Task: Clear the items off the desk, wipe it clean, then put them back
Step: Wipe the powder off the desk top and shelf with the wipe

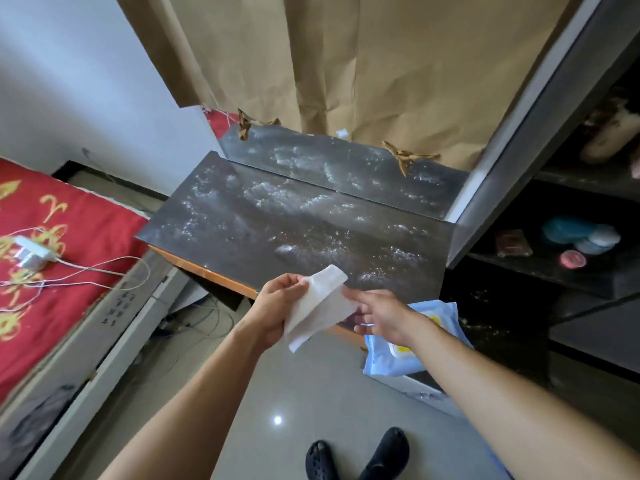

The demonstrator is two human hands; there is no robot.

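Observation:
The dark desk top (pixel 263 216) is dusty, with white smears across it, and nothing stands on it. My left hand (pixel 277 303) grips a folded white wet wipe (pixel 318 306) above the desk's front edge. My right hand (pixel 381 313) holds the wipe's right side with its fingers reaching under the sheet. Below my right hand lies a blue pack of wipes (pixel 398 358) on the desk's lower right corner.
A bed with a red patterned cover (pixel 52 237) stands at the left, with a white charger (pixel 33 252) and cables on it. Brown paper (pixel 363 64) hangs behind the desk. Dark shelves (pixel 554 271) at the right hold small items. My black shoes (pixel 356 455) stand on the tiled floor.

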